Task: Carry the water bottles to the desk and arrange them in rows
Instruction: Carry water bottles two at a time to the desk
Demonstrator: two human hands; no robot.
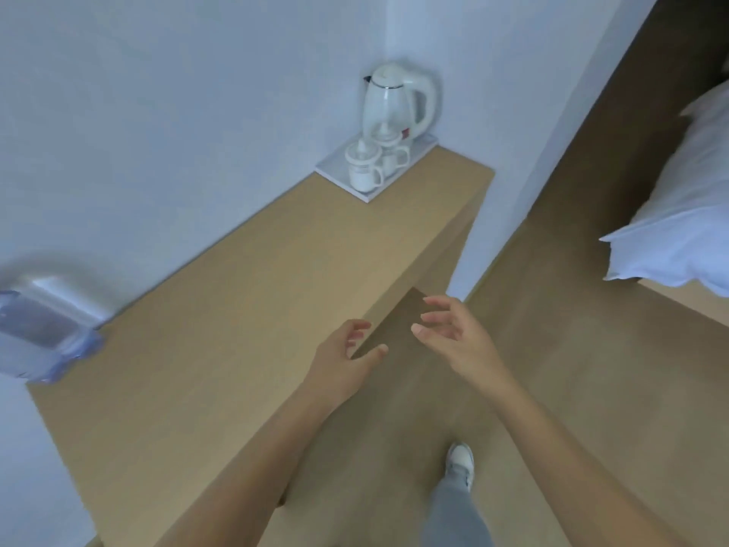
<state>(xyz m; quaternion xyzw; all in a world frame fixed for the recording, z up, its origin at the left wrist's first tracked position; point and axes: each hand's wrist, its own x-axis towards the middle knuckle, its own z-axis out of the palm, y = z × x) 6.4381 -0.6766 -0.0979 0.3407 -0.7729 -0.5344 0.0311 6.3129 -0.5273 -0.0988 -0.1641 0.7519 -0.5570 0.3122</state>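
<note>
Both hands reach forward with nothing in them. The left hand [347,349] hangs over the front edge of the desk [244,309], its fingers loosely curled and apart, the thumb stuck out to the right. The right hand [449,329] is just beside it over the floor [552,369], fingers spread and slack, palm turned toward the left hand; the two are near but not touching.

The bottles [43,329] sit as a blurred, plastic-wrapped pack at the far left end of the desk, against the wall, well apart from both hands; how many there are cannot be told.

At the far end of the desk a white tray [335,167] holds a white kettle [398,100] and two cups [363,167] in front of it. A bed [678,215] with white bedding lies to the right. One shoe [460,461] shows on the floor below the right arm
</note>
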